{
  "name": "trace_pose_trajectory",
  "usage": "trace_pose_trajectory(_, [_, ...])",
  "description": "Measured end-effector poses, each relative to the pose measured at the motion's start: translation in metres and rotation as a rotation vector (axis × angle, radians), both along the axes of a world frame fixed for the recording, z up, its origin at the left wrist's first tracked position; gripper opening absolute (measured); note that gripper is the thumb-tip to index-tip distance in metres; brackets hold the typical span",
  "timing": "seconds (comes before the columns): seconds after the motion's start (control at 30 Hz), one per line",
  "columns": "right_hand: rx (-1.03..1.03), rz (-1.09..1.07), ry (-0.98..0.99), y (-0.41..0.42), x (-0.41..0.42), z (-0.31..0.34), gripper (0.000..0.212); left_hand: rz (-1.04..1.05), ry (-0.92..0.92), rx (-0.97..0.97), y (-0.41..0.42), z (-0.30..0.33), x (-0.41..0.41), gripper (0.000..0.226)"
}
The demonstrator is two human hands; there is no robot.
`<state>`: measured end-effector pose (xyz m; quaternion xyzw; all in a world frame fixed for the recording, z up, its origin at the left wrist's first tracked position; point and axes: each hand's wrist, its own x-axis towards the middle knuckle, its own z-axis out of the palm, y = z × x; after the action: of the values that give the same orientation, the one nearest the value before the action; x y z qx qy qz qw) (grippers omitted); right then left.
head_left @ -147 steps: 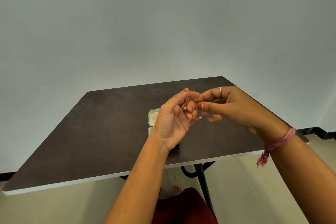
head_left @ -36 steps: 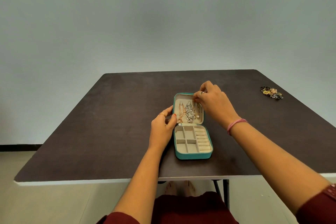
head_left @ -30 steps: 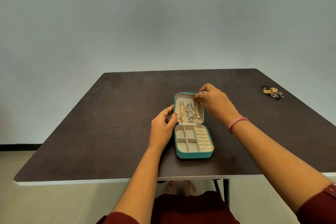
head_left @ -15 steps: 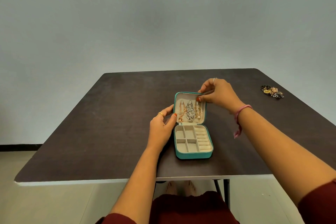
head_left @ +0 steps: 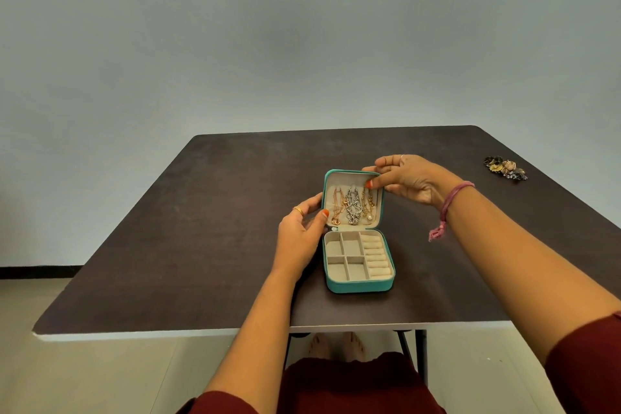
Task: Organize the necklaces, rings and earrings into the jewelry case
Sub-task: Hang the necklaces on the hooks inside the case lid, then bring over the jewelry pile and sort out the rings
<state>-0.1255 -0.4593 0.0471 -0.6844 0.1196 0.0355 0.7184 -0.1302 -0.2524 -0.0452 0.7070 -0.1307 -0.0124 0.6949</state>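
Note:
A teal jewelry case lies open on the dark table. Its raised lid carries three necklaces: rose gold, silver, and gold with a pearl. The base holds cream compartments and ring rolls with nothing in them. My left hand grips the lid's left edge, thumb on the inner lining. My right hand pinches the lid's top right corner, thumb inside by the gold necklace. A small heap of jewelry lies far right on the table.
The table's white front edge runs just ahead of my lap. A plain grey wall stands behind the table. My bare feet and a black table leg show under the table.
Earlier both hands held a necklace in the air. Over the last second my right hand moved from the necklace hooks inside the lid to its top right corner. My left hand stayed put.

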Motion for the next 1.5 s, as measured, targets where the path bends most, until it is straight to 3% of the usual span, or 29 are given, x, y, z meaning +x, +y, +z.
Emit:
trace_pose_trajectory(0.33, [0.083, -0.008, 0.023, 0.002, 0.004, -0.002, 0.04, 0.004, 0.006, -0.008, 0.0, -0.001, 0.001, 0.035])
trace_pose_trajectory(0.63, [0.086, -0.139, -0.18, 0.007, -0.005, -0.031, 0.033, 0.097, -0.018, 0.196, -0.002, -0.002, 0.002, 0.032])
trace_pose_trajectory(0.83, [-0.334, -0.366, -0.222, -0.005, -0.023, -0.084, 0.026, 0.19, -0.02, 0.324, -0.006, -0.003, 0.005, 0.036])
trace_pose_trajectory(1.13, [-0.452, -0.384, -0.303, -0.007, -0.055, -0.099, 0.021, 0.207, -0.027, 0.383, -0.006, 0.0, -0.001, 0.04])
trace_pose_trajectory(1.4, [-0.441, -0.367, -0.309, -0.013, -0.068, -0.1, 0.018, 0.212, 0.04, 0.338, -0.004, 0.003, -0.002, 0.041])
trace_pose_trajectory(1.5, [-0.486, -0.331, -0.34, -0.022, -0.075, -0.097, 0.021, 0.228, 0.215, 0.137, -0.003, 0.01, 0.005, 0.038])
